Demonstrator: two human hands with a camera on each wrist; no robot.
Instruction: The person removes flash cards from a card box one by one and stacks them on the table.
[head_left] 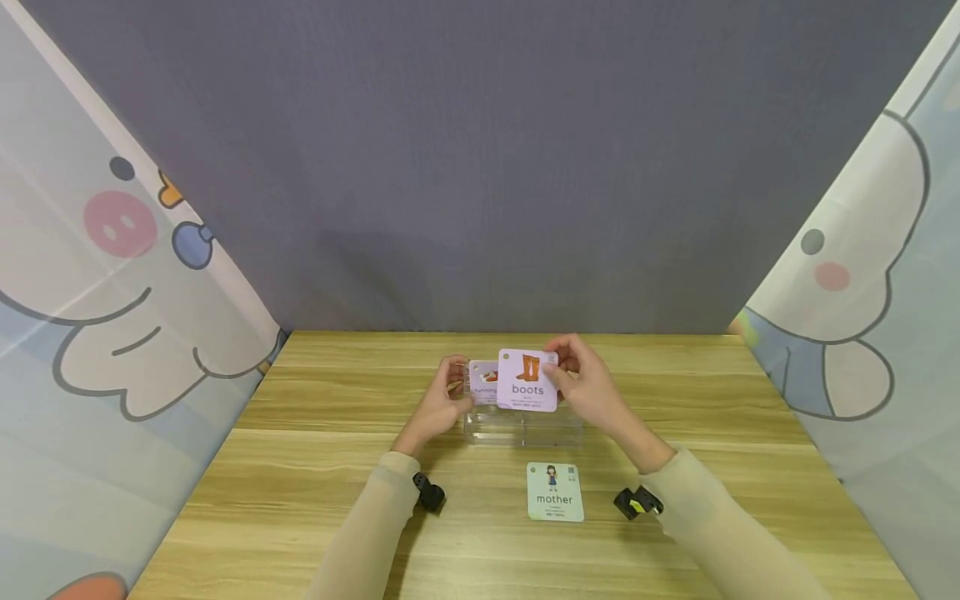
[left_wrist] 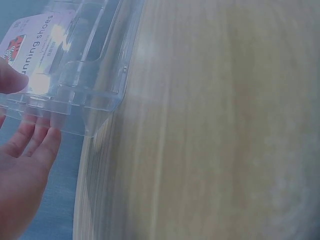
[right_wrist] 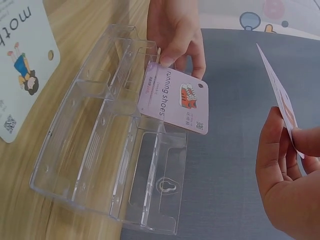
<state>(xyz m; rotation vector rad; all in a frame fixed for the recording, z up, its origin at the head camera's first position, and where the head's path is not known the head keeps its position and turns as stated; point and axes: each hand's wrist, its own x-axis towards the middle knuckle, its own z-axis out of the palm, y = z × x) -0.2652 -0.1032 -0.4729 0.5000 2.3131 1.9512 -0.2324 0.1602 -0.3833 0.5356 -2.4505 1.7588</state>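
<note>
Left hand [head_left: 441, 406] grips left end of transparent tiered card holder [head_left: 523, 429], thumb in front, fingers behind. Right hand [head_left: 591, 389] pinches "boots" flashcard [head_left: 527, 382] above holder; card lilac, corners rounded. Lilac "running shoes" flashcard [right_wrist: 175, 98] stands in far tier, left.

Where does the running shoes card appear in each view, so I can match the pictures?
Head: the running shoes card is just below the centre, partly hidden by the boots card.
Left wrist: upper left corner, seen at least partly through clear plastic.
Right wrist: slightly above and right of centre, below the left hand in the picture.
Shared landmark: the clear plastic holder, visible in all three.
</note>
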